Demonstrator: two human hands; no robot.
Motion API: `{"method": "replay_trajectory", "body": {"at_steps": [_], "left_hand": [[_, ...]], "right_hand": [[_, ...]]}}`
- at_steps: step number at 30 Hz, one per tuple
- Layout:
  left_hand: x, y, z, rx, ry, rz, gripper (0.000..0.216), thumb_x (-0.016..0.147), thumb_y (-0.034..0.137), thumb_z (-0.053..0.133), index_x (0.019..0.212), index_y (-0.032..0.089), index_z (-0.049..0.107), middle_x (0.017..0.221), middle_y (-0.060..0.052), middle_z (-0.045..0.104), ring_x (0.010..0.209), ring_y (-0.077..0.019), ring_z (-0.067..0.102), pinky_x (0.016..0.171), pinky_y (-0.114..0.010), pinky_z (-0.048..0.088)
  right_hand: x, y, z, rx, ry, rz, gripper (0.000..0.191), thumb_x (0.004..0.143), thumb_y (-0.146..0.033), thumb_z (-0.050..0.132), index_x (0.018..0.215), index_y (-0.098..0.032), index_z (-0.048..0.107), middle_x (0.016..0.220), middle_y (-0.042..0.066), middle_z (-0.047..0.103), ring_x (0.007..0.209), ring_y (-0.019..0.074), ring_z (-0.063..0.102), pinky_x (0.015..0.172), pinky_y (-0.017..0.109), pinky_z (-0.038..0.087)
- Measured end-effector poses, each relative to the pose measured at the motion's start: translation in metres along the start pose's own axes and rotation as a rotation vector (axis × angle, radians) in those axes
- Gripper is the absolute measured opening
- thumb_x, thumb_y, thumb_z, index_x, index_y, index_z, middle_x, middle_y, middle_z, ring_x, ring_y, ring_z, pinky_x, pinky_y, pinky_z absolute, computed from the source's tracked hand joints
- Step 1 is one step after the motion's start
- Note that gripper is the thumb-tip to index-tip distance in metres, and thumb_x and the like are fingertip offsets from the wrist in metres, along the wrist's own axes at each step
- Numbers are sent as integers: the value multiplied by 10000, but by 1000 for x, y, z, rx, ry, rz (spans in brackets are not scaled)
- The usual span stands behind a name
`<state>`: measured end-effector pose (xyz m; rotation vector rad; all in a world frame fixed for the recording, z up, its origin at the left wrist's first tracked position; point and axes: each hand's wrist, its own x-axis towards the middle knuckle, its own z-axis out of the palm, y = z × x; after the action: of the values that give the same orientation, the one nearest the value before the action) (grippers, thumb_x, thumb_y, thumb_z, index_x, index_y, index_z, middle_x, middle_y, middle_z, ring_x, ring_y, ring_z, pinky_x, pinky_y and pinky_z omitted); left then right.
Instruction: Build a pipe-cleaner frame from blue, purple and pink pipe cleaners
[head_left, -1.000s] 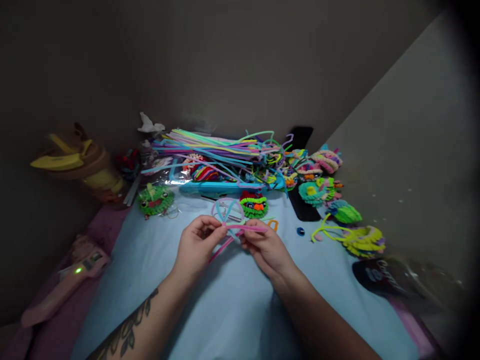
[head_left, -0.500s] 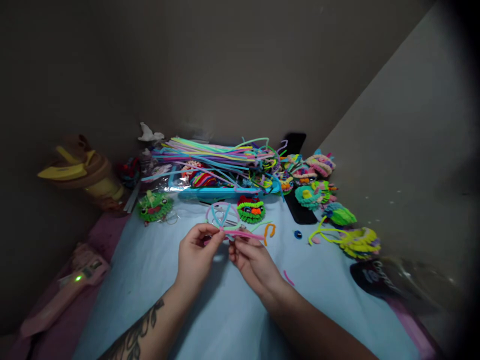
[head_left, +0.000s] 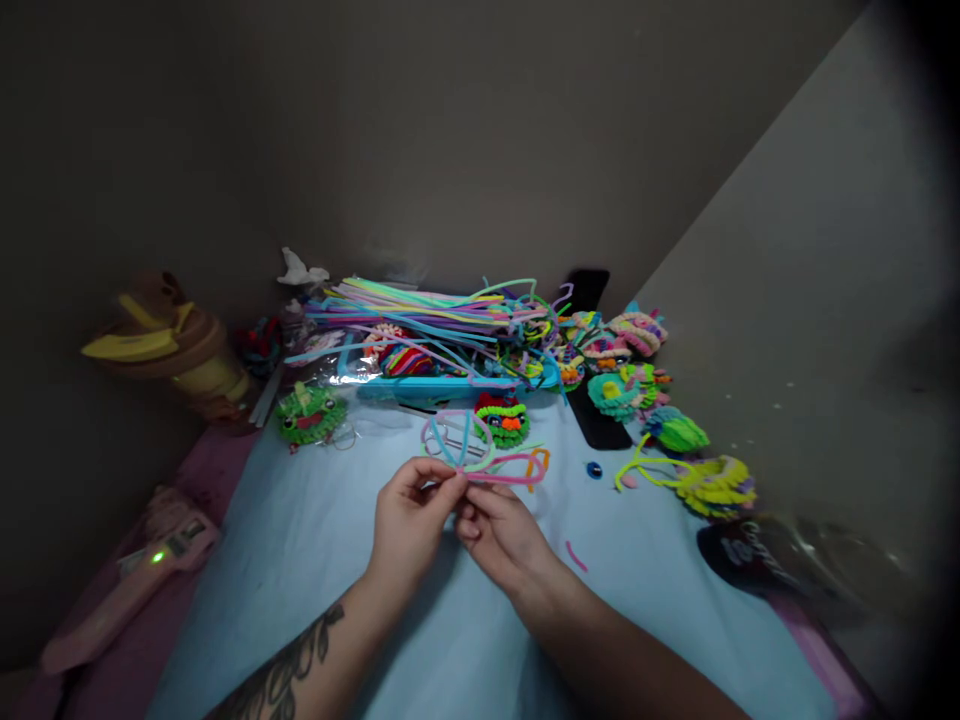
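Between both hands is a figure of bent pipe cleaners (head_left: pixel 517 478), with a pink loop reaching right and a pale pink, green and blue ring standing up behind the fingers. My left hand (head_left: pixel 417 510) pinches it where the loops meet, thumb against forefinger. My right hand (head_left: pixel 499 530) is closed just below the pink loop, its fingertips touching the same joint; some of its fingers are curled out of sight. Close behind the ring sits a green and red fuzzy face (head_left: pixel 502 422) with an orange beak. Scissors (head_left: pixel 457 440) lie partly hidden behind the ring.
A blue tray (head_left: pixel 450 386) at the back carries a heap of pipe cleaners (head_left: pixel 420 305). Fuzzy figures, among them a yellow one (head_left: pixel 716 487), line the right side. A bottle (head_left: pixel 757 555) lies at right; a pink glue gun (head_left: pixel 142 575) and brown cup (head_left: pixel 199 360) stand left.
Both hands have shifted slightly right with the pipe cleaner figure. The pink loop now shows opened out to the right, clear of the right fingers, which have slid down toward the joint.
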<state>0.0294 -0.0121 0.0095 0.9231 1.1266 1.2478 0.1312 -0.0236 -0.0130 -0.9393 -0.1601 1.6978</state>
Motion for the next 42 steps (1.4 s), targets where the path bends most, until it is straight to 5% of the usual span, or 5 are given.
{"method": "replay_trajectory", "body": {"at_steps": [15,22,28,35,42], "left_hand": [[21,4,-15,-122,145,33,227,613,239,779,730,154,605,659,35,605,609,-76,554,597,-176,430],[19,1,-12,-163,123,-18,265,594,255,790,750,150,604,654,38,603,590,-67,547,578,-164,428],[13,0,-6,-319,22,-172,317,574,243,811,749,159,561,653,51,586,576,-68,561,564,-170,459],[17,2,-9,-464,-85,-273,360,541,196,838,736,151,538,650,57,580,542,-40,541,557,-155,488],[14,7,-5,-532,-113,-340,377,549,188,839,762,159,529,645,68,556,534,-47,552,579,-205,540]], "right_hand": [[-28,4,7,-954,-497,34,137,715,-253,591,705,-196,467,546,-70,437,487,73,398,451,186,259],[-15,-1,3,-746,-278,-72,246,752,-406,601,752,-197,472,573,-75,447,442,54,314,427,188,228],[-9,0,-3,-1014,-168,-257,257,845,-356,473,643,-199,445,520,-53,450,462,80,371,446,201,267],[-14,-2,-3,-1367,-255,-368,260,836,-194,411,579,-199,378,510,-51,428,485,85,400,474,217,248],[-21,0,4,-1503,-458,-177,240,788,-145,427,555,-181,469,511,-38,475,461,82,412,452,217,231]]}}
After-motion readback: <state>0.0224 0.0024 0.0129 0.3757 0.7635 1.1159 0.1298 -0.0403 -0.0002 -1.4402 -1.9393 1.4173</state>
